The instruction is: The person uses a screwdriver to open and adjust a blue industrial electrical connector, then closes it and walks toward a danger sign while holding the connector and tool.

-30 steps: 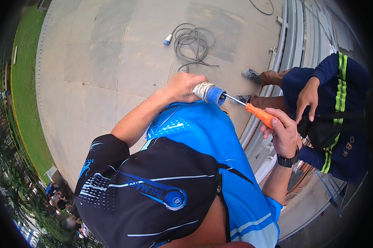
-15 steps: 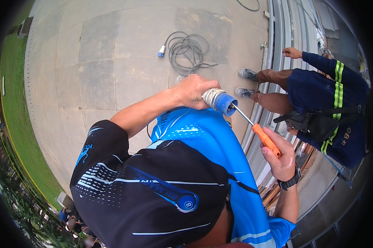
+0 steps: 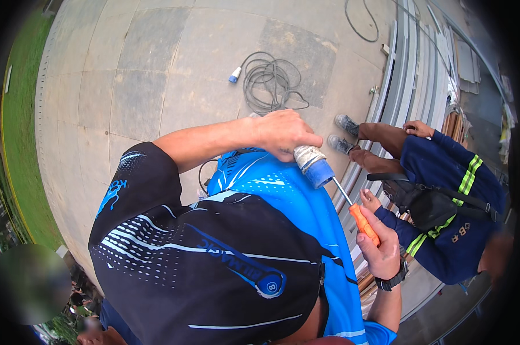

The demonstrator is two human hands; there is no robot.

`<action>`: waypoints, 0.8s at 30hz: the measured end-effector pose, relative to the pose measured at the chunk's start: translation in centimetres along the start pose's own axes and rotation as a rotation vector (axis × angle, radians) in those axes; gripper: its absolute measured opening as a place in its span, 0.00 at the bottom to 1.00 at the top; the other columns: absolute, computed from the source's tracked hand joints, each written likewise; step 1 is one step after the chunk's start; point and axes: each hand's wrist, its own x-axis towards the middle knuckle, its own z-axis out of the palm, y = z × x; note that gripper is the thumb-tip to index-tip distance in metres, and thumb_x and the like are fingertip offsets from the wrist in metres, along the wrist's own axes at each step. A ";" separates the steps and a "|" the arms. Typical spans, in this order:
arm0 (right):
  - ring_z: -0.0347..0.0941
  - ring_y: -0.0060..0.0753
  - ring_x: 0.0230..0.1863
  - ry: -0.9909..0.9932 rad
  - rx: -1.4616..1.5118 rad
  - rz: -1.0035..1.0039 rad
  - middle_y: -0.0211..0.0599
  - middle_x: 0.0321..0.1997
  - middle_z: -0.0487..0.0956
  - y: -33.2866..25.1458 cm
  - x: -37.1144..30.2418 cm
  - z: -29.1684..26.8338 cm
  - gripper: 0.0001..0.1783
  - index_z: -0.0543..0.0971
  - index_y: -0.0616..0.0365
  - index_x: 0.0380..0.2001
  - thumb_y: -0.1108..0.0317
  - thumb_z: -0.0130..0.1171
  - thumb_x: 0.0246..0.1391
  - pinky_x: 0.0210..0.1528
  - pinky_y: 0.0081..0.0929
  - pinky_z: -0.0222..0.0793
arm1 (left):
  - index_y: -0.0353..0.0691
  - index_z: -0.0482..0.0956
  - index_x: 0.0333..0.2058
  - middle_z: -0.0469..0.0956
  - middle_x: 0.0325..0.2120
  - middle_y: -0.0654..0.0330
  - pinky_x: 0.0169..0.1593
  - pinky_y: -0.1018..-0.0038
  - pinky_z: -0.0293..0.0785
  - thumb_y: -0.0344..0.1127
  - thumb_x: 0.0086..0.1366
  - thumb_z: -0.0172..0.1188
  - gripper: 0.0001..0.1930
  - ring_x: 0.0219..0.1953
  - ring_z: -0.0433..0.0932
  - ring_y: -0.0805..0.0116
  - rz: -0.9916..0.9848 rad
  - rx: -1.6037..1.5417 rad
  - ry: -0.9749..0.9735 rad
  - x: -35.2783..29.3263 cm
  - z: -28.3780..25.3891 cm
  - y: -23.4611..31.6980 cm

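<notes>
My left hand [image 3: 287, 135] is closed round the back of a blue and white industrial plug connector [image 3: 319, 172], whose rear part looks wrapped in dirty whitish tape. Its blue open end faces right and down toward my other hand. In my right hand [image 3: 381, 247] is a screwdriver [image 3: 364, 223] with an orange handle, held by thumb and fingers. The thin metal shaft reaches up to the mouth of the connector; the tip is hidden at or inside it. A black watch [image 3: 392, 278] is on my right wrist.
A coiled dark cable [image 3: 268, 80] with a blue and white plug [image 3: 235, 75] lies on the concrete floor [image 3: 145, 46]. To the right a person [image 3: 444, 201] in navy with reflective stripes stands near long metal profiles [image 3: 409, 63]. Grass [image 3: 21, 138] borders the far left.
The connector and screwdriver have shifted slightly; the connector now tips more downward, and the screwdriver stays at its mouth. The person on the right has moved, with a hand now nearer the screwdriver.
</notes>
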 end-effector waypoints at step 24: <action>0.74 0.32 0.40 0.781 -0.343 -0.566 0.44 0.40 0.75 8.1 -8.9 1.6 0.33 0.71 0.65 0.48 0.49 0.68 0.51 0.43 0.26 0.72 | 0.39 0.77 0.36 0.81 0.27 0.55 0.32 0.67 0.77 0.33 0.45 0.71 0.18 0.29 0.83 0.55 -0.032 -0.216 0.363 0.0 12.7 8.8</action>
